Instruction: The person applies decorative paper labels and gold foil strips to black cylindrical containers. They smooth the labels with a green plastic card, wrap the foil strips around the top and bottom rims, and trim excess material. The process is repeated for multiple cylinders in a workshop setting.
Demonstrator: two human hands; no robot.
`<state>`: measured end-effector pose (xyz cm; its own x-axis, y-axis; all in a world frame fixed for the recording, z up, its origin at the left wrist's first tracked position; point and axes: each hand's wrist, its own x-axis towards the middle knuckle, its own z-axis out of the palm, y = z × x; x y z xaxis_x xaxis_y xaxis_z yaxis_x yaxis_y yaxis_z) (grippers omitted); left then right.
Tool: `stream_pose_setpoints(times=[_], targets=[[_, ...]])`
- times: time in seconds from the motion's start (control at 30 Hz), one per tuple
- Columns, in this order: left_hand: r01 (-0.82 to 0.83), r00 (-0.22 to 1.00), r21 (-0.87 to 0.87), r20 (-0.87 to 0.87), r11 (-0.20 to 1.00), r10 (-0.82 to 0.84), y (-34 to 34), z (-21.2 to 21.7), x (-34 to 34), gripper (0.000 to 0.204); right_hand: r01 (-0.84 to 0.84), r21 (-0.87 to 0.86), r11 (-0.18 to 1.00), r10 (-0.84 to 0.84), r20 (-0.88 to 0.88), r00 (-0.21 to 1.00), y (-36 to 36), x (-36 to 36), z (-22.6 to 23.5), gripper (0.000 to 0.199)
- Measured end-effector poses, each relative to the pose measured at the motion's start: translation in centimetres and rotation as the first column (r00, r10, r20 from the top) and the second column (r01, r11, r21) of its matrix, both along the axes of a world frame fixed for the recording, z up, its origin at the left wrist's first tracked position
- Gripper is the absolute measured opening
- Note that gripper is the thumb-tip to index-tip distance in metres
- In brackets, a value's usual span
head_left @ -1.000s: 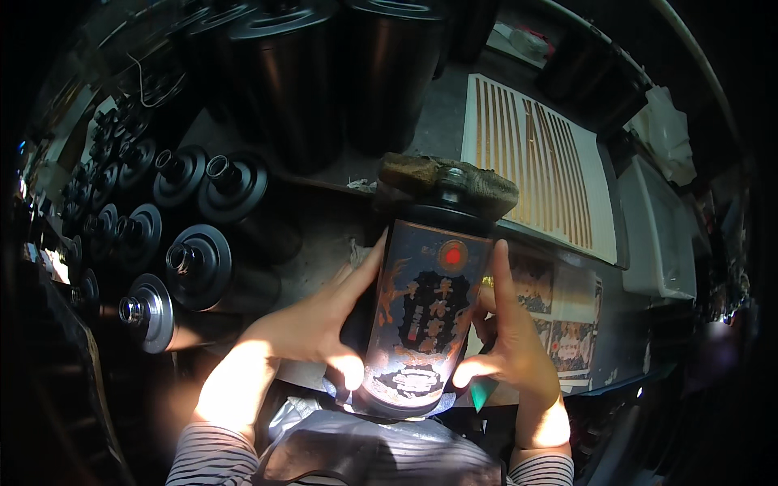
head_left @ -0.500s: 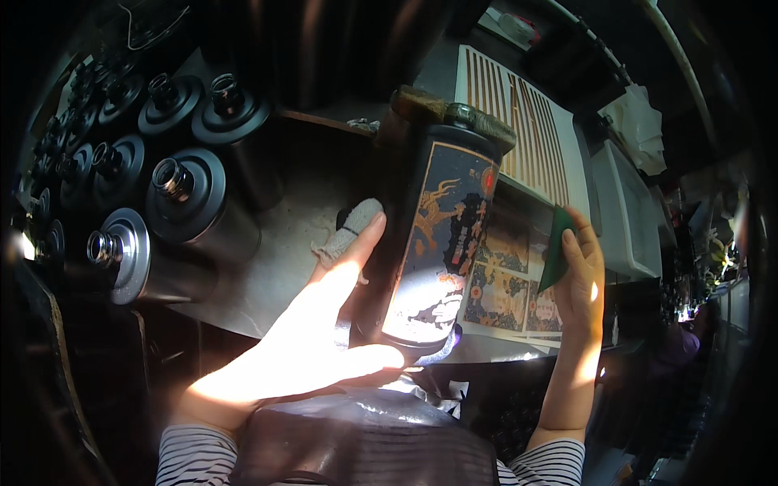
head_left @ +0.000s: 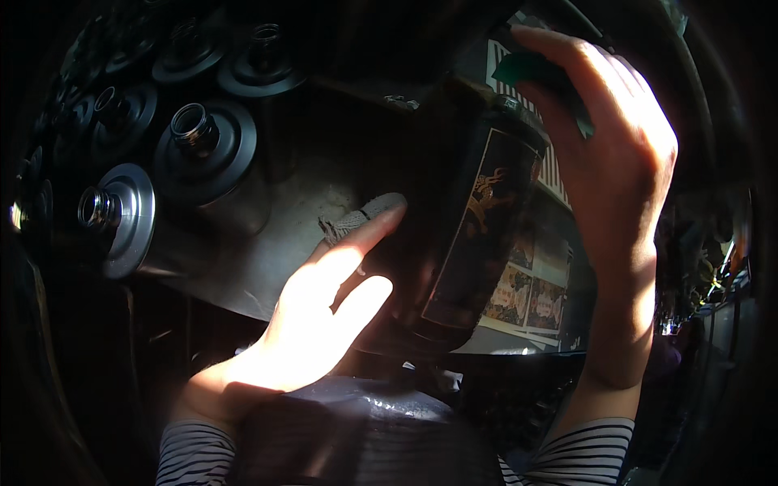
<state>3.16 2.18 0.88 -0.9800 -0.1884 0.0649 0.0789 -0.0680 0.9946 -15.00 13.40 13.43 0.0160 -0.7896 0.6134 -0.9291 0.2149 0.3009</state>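
A dark bottle [head_left: 523, 134] lies before me, its long side label [head_left: 458, 259] carrying a gold figure. My left hand [head_left: 312, 316] is at the bottle's left side with thumb and forefinger stretched apart; whether it touches the bottle is hard to tell in the shadow. A grey cloth wrap [head_left: 356, 219] covers part of its forefinger. Above the far right end of the bottle, my right hand [head_left: 620, 138] pinches a flat green scraper [head_left: 531, 71] between thumb and fingers. Shadow hides much of the bottle's outline.
Several dark bottles [head_left: 207, 154] with threaded necks and round shoulders stand at the left. Right of the labelled bottle, printed label sheets [head_left: 527, 300] lie on the work table [head_left: 279, 243]. A striped sheet [head_left: 551, 174] lies behind, partly covered by my right hand.
My right hand has risen toward the far end of the bottle with the green scraper. The view has shifted, the bottle appears farther right, and its label is now in shadow.
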Motion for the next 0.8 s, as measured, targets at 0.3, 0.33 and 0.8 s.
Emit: stream_pose_setpoints(times=[0.3, 0.33, 0.8], targets=[[-0.207, 0.976, -0.077, -0.084, 0.975, 0.201, -1.6, -1.4, 0.8, 0.041, -0.089, 0.092, 0.992, 0.06, 0.285, 0.957, -0.5, 2.7, -2.2, 0.023], [-0.211, 0.973, -0.027, -0.099, 0.977, 0.207, -1.5, -1.1, 0.7, 0.038, -0.008, -0.044, 0.999, 0.016, 0.195, 0.981, -0.4, 0.5, -1.5, 0.023], [-0.189, 0.98, -0.108, -0.085, 0.976, 0.18, -1.0, -2.0, 0.6, 0.045, -0.073, -0.088, 0.993, 0.102, 0.394, 0.914, 5.0, 3.2, -4.5, 0.024]])
